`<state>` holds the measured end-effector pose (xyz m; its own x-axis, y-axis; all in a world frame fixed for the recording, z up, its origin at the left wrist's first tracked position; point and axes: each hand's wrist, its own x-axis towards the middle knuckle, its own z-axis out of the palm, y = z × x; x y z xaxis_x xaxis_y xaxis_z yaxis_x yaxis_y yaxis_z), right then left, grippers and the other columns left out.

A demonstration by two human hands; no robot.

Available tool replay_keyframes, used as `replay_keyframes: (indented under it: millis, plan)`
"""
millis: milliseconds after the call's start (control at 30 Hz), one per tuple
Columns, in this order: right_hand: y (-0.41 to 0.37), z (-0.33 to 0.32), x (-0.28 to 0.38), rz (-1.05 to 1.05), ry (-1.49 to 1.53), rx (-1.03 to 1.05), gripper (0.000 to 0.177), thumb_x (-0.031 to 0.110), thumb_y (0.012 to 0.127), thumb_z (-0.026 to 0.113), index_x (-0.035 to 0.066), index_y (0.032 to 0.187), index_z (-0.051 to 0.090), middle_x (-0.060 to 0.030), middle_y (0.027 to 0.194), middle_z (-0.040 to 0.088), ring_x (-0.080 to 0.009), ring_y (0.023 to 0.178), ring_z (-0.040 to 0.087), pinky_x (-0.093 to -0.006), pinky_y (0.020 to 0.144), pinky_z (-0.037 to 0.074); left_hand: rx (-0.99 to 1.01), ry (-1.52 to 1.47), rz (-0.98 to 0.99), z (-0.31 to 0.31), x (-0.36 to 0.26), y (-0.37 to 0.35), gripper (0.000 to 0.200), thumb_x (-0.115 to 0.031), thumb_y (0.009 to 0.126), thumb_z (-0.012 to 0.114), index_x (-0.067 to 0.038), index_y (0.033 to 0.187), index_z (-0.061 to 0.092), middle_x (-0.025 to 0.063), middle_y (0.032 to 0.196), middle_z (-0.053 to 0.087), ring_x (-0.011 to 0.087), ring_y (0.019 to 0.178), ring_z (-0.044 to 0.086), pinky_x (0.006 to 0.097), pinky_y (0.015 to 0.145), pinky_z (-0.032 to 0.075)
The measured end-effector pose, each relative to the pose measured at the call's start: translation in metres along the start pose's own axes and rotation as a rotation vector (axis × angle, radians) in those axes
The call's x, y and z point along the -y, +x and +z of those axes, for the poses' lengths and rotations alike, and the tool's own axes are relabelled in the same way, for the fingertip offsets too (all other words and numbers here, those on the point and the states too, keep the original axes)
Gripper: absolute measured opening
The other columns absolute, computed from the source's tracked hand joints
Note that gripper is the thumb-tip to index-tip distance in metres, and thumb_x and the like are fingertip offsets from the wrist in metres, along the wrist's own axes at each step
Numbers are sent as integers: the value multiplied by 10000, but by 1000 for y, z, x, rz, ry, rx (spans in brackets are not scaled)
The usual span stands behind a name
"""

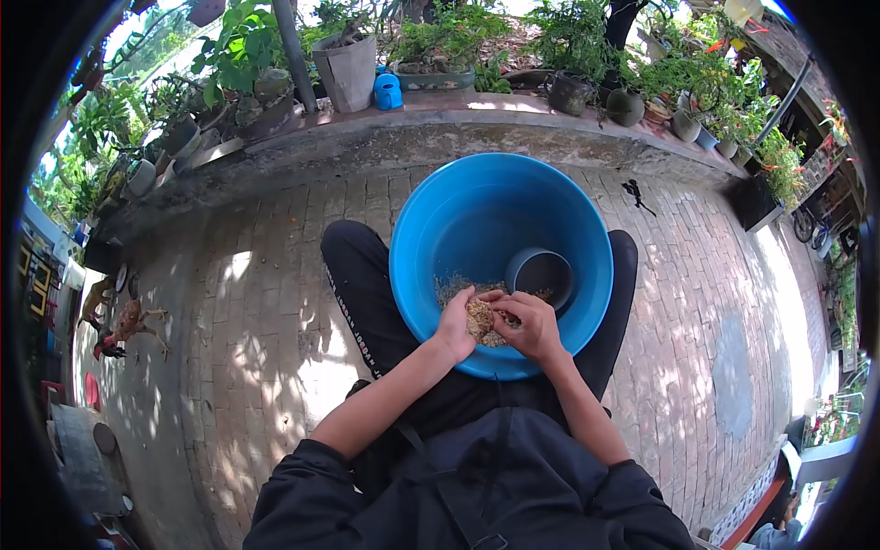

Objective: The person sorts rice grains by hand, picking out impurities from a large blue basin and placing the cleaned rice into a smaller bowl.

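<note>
A large blue tub stands between my knees. Over its near side, my left hand is cupped around a heap of tan grain or husks. The fingers of my right hand are bent together at that heap, close against my left hand; whether they pinch any of it is too small to tell. More of the loose material lies on the tub's bottom, partly hidden beneath my hands. A grey-blue round container rests inside the tub, to the right, tilted, with its dark inside showing.
A low wall with potted plants and a small blue container runs across the back. Chickens are on the paving at the left. A black object lies on the bricks right of the tub.
</note>
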<state>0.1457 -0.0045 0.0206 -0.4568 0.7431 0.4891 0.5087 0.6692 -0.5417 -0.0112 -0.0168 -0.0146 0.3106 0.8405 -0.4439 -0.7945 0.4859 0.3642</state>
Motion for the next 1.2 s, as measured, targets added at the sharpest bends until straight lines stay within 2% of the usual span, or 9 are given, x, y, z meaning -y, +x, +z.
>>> replay_keyframes:
  millis: [333, 533, 600, 633, 667, 733, 900, 1033, 1200]
  plan:
    - [0, 3, 0, -79, -48, 5, 157, 104, 696, 721, 76, 850, 709, -45, 736, 624, -247, 675, 626, -367, 630, 505, -7, 14, 8, -4, 2, 3, 493, -342, 1016, 311, 25, 1162, 605, 145, 1130, 660, 264, 1044, 635, 389, 939, 501]
    - [1, -8, 2, 74, 35, 3, 142, 96, 727, 724, 48, 860, 711, -62, 711, 594, -225, 618, 600, -334, 571, 480, -22, -9, 9, -5, 2, 5, 490, -332, 1019, 303, 36, 1170, 589, 155, 1136, 654, 280, 1047, 637, 393, 934, 515]
    - [3, -14, 5, 215, 118, -65, 129, 70, 760, 719, 24, 881, 716, -65, 681, 568, -184, 575, 574, -305, 539, 452, -14, -30, 9, -5, 2, 6, 488, -333, 1021, 302, 38, 1149, 592, 163, 1124, 656, 285, 1042, 642, 384, 917, 524]
    - [3, -13, 1, 212, 177, -153, 113, 39, 793, 712, -1, 898, 716, -43, 660, 554, -100, 547, 508, -259, 519, 401, -6, -51, 9, -4, 2, 6, 487, -334, 1024, 301, 40, 1127, 595, 170, 1112, 659, 289, 1037, 647, 375, 901, 534]
    - [3, -14, -2, 211, 177, -152, 113, 39, 793, 712, -1, 898, 716, -43, 660, 554, -100, 547, 508, -259, 519, 401, -6, -52, 10, -4, 1, 6, 487, -334, 1024, 301, 40, 1127, 595, 170, 1112, 659, 289, 1037, 647, 375, 901, 534]
    - [4, -16, -6, 393, 97, -322, 109, 56, 796, 720, 9, 895, 718, -56, 653, 541, -122, 533, 504, -280, 507, 392, 0, -31, 1, -2, 0, 4, 495, -336, 1026, 294, 50, 1136, 583, 184, 1114, 655, 307, 1041, 646, 373, 877, 548]
    - [8, -16, -6, 442, 138, -464, 80, 65, 830, 718, -11, 835, 696, -29, 645, 526, -87, 529, 450, -265, 491, 359, 4, -20, 6, -1, 0, 4, 505, -339, 1028, 286, 55, 1136, 581, 188, 1109, 655, 324, 1043, 645, 367, 863, 553]
    - [5, -13, 3, 324, 139, -348, 61, 38, 840, 706, -18, 836, 682, -18, 653, 511, -65, 546, 459, -229, 497, 354, 5, -22, 3, -2, 1, 4, 496, -337, 1027, 289, 44, 1139, 586, 174, 1098, 661, 305, 1034, 648, 372, 861, 550]
    - [1, -8, 7, 175, 147, -145, 58, 34, 823, 703, -2, 866, 689, -41, 706, 558, -106, 581, 563, -251, 531, 435, -39, -4, 18, -4, 2, 6, 482, -326, 1021, 296, 24, 1136, 606, 150, 1116, 661, 275, 1028, 646, 387, 891, 534]
